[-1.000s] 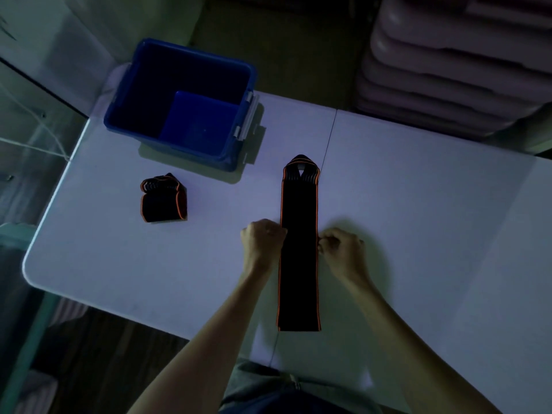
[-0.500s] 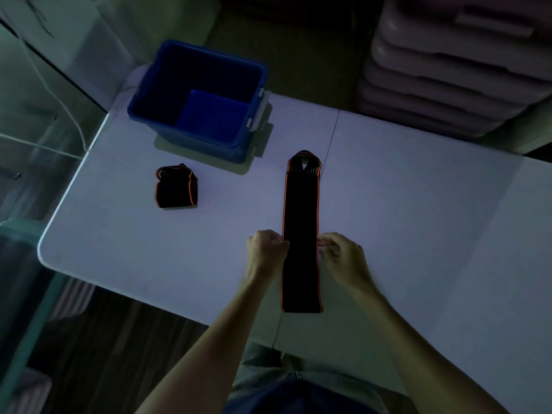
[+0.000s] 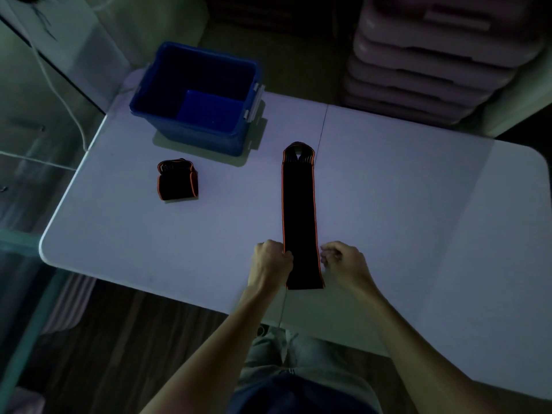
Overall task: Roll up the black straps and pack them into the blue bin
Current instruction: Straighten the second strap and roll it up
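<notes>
A long black strap (image 3: 298,210) with orange edges lies flat and straight on the white table (image 3: 119,234), its looped end pointing away from me. My left hand (image 3: 270,264) is closed on the strap's left edge close to the near end. My right hand (image 3: 343,259) has curled fingers pinching at the right edge, level with the left hand. A second black strap (image 3: 177,182), rolled into a bundle, rests on the table to the left. The blue bin (image 3: 167,94) stands at the back left and holds nothing.
The table's front edge runs just below my hands, and a seam (image 3: 324,127) divides the tabletop beside the strap. Stacked pale plastic trays (image 3: 433,61) rise behind the table at the right. A cable (image 3: 64,103) hangs past the left corner.
Both hands have slid along the strap's edges toward its near end. The strap stays flat, and the rolled bundle and bin have not moved on the table.
</notes>
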Available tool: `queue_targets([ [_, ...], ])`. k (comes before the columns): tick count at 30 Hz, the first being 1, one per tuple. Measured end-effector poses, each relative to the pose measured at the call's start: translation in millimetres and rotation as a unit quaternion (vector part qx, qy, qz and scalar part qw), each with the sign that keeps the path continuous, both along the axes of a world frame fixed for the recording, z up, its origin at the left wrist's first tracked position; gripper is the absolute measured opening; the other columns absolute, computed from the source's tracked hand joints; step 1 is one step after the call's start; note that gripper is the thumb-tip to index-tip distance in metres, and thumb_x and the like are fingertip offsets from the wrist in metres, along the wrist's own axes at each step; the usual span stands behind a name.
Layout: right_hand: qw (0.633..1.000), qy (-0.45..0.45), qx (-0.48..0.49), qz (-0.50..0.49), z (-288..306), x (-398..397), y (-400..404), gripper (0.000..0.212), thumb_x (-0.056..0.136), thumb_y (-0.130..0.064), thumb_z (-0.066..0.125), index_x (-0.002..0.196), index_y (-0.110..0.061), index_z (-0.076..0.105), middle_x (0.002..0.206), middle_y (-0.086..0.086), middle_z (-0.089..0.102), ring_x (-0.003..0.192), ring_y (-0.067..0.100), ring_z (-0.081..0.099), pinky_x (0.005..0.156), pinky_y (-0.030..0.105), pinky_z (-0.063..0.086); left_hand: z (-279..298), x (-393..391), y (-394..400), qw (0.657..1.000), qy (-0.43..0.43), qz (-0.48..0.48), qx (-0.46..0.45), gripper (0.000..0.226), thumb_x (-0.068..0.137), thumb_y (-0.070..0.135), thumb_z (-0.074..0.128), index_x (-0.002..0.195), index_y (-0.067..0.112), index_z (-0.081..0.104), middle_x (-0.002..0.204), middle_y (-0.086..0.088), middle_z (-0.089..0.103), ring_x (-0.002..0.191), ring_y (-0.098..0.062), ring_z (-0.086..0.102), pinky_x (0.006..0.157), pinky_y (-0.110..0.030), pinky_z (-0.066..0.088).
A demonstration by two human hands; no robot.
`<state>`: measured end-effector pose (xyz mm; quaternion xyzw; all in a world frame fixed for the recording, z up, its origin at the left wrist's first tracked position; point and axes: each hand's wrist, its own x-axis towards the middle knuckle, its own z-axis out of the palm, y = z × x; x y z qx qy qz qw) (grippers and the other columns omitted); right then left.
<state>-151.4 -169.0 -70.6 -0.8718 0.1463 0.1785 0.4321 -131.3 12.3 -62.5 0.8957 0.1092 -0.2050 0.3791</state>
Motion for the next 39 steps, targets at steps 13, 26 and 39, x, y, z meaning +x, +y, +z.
queue_targets([
  [13, 0.96, -0.092, -0.078, 0.251, 10, -57, -8, 0.051, 0.085, -0.016, 0.057, 0.136, -0.019, 0.049, 0.135, -0.005, 0.044, 0.124, 0.009, 0.042, 0.097, 0.022, 0.042, -1, -48, 21, 0.964, -0.096, -0.249, 0.004, 0.05, 0.078, 0.011, 0.055, 0.128, 0.008, 0.056, 0.125, -0.005, 0.049, 0.114, -0.021, 0.047, 0.092, -0.033, 0.05],
  [26, 0.975, -0.07, -0.128, 0.17, 4, -29, 12, 0.028, 0.095, -0.022, 0.053, 0.119, -0.028, 0.041, 0.101, 0.0, 0.064, 0.083, 0.018, 0.058, 0.061, 0.032, 0.045, 1, -21, 7, 0.985, -0.025, -0.172, 0.0, 0.019, 0.088, 0.02, 0.063, 0.106, 0.015, 0.065, 0.095, -0.008, 0.071, 0.085, -0.027, 0.067, 0.07, -0.034, 0.052],
  [39, 0.879, -0.18, -0.267, 0.351, -8, -23, 0, 0.059, 0.076, -0.041, 0.072, 0.124, -0.007, 0.061, 0.114, 0.007, 0.065, 0.109, 0.025, 0.059, 0.087, 0.035, 0.055, -2, -7, -4, 0.95, -0.125, -0.265, 0.111, 0.021, 0.094, 0.019, 0.059, 0.105, 0.005, 0.07, 0.112, -0.009, 0.059, 0.106, -0.027, 0.055, 0.083, -0.038, 0.049],
])
